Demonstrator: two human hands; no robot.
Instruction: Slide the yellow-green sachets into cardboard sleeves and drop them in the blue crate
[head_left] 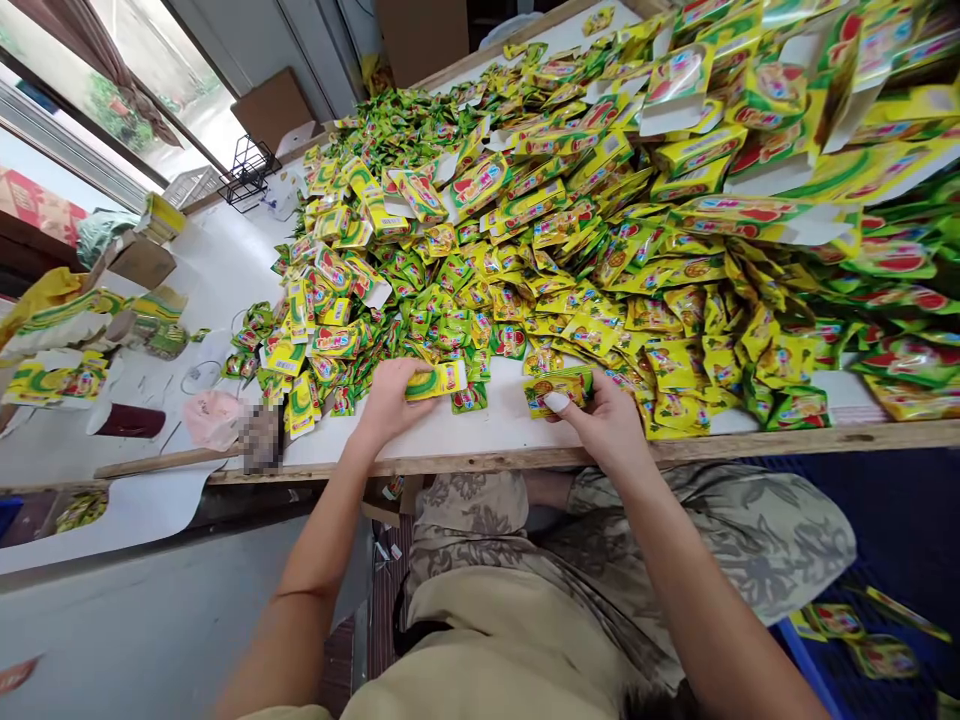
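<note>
My left hand (394, 400) is closed around a small yellow and green carton (437, 381) just above the front of the table. To its right, my right hand (600, 410) pinches a yellow and green packet (555, 390) between thumb and fingers. A short gap separates the carton from the packet. A green sachet (470, 397) lies on the table between my hands. Behind them spreads a large heap of yellow sachets (592, 325), green sachets (450, 325) and yellow cartons (480, 185).
The wooden table edge (480, 463) runs in front of my lap. A pink plastic bag (212, 418), a dark red cylinder (135, 420) and a black wire rack (249, 170) stand at left. A blue crate (814, 660) with packets sits low at right.
</note>
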